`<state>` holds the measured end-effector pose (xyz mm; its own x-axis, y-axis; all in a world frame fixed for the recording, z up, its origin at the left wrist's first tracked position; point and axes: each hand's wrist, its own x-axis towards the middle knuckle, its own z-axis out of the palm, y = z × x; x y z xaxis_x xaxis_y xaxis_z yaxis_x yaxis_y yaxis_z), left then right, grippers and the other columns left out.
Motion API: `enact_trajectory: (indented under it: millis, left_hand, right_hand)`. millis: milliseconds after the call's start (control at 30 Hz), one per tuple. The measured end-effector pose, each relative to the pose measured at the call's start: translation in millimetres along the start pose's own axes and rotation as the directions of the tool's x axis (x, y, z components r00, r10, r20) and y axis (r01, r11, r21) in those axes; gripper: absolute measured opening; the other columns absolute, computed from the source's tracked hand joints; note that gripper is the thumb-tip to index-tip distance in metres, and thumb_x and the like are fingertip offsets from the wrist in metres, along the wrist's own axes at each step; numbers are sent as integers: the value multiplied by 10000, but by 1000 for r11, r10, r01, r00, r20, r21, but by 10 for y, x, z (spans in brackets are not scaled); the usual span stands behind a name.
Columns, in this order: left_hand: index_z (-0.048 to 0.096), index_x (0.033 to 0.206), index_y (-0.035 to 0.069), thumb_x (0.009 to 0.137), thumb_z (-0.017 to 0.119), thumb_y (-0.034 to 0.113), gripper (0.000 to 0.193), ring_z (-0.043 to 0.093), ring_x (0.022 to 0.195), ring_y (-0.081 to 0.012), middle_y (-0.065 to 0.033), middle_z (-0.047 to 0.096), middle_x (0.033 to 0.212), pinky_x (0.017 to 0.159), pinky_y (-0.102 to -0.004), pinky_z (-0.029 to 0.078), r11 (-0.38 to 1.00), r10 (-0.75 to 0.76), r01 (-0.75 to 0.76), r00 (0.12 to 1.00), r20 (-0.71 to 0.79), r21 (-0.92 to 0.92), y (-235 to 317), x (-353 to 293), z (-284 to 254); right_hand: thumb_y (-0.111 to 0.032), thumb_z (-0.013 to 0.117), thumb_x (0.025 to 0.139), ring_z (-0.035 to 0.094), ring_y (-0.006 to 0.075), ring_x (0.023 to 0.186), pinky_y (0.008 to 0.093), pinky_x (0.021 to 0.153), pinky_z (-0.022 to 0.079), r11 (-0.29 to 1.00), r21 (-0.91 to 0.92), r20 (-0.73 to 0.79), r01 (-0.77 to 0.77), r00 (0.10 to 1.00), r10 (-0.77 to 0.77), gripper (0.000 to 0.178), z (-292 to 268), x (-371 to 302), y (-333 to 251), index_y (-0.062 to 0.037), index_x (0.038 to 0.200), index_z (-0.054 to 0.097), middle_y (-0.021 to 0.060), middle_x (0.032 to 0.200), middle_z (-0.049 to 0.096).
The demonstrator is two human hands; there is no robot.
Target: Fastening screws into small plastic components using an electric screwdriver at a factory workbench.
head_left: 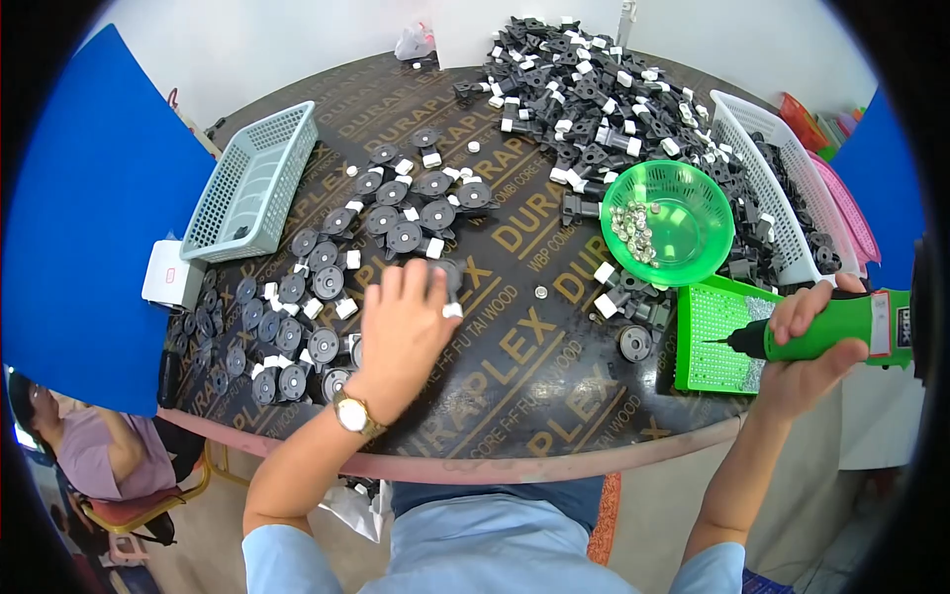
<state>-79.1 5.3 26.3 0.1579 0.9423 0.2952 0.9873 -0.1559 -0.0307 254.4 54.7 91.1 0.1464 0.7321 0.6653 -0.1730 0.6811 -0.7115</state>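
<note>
My left hand (pixel 408 322), with a gold watch (pixel 353 413) on its wrist, reaches over the table's left half. Its fingers curl over a black plastic part (pixel 451 276) with a white end piece, partly hidden by the hand. Beside it lie several similar black parts with round discs (pixel 404 238) and white end pieces, spread in loose rows. On the right, my right hand (pixel 807 342) is wrapped round a green electric screwdriver (pixel 831 332). The driver's thin bit points left, above a green perforated tray (pixel 703 342) of small silvery screws.
A green basket (pixel 683 188) holds small metal pieces. Behind it rises a heap of black and white parts (pixel 584 94). A white basket (pixel 752 124) stands far right, a pale blue basket (pixel 247 188) at left. One loose disc part (pixel 635 344) lies near the tray. Another person (pixel 109 436) sits lower left.
</note>
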Motion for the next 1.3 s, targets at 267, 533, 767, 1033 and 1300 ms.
enact_trajectory:
  millis: [267, 533, 767, 1033, 1300]
  left_hand:
    - [486, 1146, -52, 692, 714, 233, 583, 478, 1114, -342, -213, 450, 1246, 914, -384, 425, 919, 221, -266, 959, -180, -291, 534, 94, 431]
    - [492, 1193, 14, 707, 724, 213, 575, 519, 1040, -360, -234, 457, 1227, 859, -396, 464, 876, 189, -241, 968, -164, -417, 499, 116, 459]
    - [495, 1189, 22, 713, 719, 216, 561, 530, 1014, -353, -234, 468, 1197, 830, -385, 479, 873, 194, -236, 971, -140, -427, 467, 129, 425]
    - [508, 1164, 16, 696, 724, 200, 547, 533, 1007, -333, -219, 476, 1168, 826, -373, 480, 864, 204, -248, 968, -144, -438, 468, 159, 387]
    - [524, 1153, 37, 677, 734, 192, 543, 538, 984, -324, -201, 481, 1153, 804, -363, 485, 853, 210, -248, 969, -134, -459, 448, 166, 414]
  right_hand:
    - [-649, 642, 677, 457, 108, 501, 237, 401, 392, 964, 169, 234, -205, 958, 163, 786, 1150, -103, 333, -50, 1122, 396, 36, 641, 453]
    - [-570, 601, 779, 479, 111, 473, 228, 421, 395, 984, 147, 268, -99, 962, 57, 679, 1410, -6, 722, 10, 1080, 418, 55, 612, 495]
    - [-549, 599, 795, 486, 105, 485, 221, 415, 390, 990, 111, 301, -84, 952, 47, 655, 1461, -21, 814, 15, 1076, 421, 55, 617, 506]
    - [-393, 686, 792, 497, 102, 503, 216, 427, 402, 979, 160, 334, -126, 940, 66, 549, 1507, -70, 884, 19, 1064, 445, 57, 639, 522]
    - [-149, 739, 763, 520, 72, 544, 202, 465, 421, 979, -55, 297, -195, 933, 203, 405, 1628, -38, 843, 15, 1046, 500, 13, 711, 564]
